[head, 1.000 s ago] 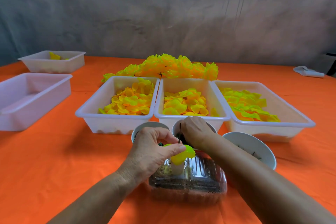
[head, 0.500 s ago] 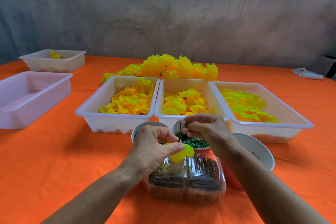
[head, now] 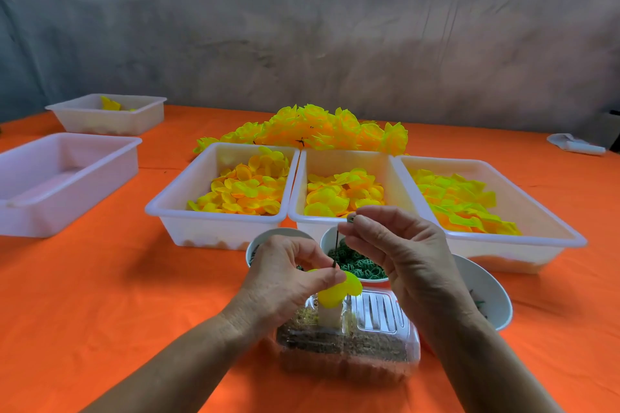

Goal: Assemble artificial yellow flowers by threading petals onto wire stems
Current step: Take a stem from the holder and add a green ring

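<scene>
The left hand (head: 281,275) pinches a yellow petal (head: 339,292) and the lower end of a thin wire stem (head: 336,251), above a clear plastic container (head: 349,342) on the orange surface (head: 100,295). The right hand (head: 399,251) pinches a small green ring (head: 351,219) at the stem's top, over a bowl of green rings (head: 355,265), with 3 white bins of petals (head: 221,208) behind.

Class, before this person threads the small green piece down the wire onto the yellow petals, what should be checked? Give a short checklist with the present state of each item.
1. Left hand holds the yellow petals in a firm grip: ok.
2. Wire stem stands upright above the petals: ok.
3. Right hand pinches the small green piece at the wire's top: ok.
4. Wire tip already through the piece's hole: cannot tell, the fingers hide it.
5. Bowl of green rings within reach behind the hands: ok.
6. Middle petal tray stocked for the next layer: ok.
</scene>
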{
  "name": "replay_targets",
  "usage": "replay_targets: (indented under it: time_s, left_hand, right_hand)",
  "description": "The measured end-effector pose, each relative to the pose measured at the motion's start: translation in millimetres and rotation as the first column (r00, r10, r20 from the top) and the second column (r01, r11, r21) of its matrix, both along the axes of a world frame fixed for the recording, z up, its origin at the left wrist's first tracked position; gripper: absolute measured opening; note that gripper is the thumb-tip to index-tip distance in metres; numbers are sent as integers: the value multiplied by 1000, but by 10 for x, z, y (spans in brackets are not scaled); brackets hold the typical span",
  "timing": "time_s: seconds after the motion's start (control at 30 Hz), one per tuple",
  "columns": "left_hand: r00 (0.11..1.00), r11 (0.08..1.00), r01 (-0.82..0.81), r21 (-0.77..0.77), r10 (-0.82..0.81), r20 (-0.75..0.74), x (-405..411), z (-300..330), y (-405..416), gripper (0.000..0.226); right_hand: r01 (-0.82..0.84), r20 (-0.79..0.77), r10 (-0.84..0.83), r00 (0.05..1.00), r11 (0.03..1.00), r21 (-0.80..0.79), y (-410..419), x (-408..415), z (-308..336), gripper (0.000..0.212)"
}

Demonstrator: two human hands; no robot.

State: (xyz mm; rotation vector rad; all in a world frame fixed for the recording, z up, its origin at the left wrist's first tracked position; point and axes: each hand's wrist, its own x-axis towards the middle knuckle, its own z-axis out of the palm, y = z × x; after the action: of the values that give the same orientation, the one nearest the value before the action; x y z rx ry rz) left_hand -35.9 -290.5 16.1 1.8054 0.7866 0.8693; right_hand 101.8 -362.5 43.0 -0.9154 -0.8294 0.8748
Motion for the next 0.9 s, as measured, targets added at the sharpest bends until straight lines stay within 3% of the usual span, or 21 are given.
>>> replay_targets:
  time_s: [0.17, 0.9]
  left_hand:
    - [1000, 1000, 6, 5, -6, -4, -19, 7, -5, 16]
    - [997, 999, 44, 20, -45, 56, -13, 31, -34, 20]
  right_hand:
    - [82, 73, -85, 994, 995, 52, -23, -134, -4, 23]
    - [98, 153, -118, 981, 987, 131, -31, -264, -118, 21]
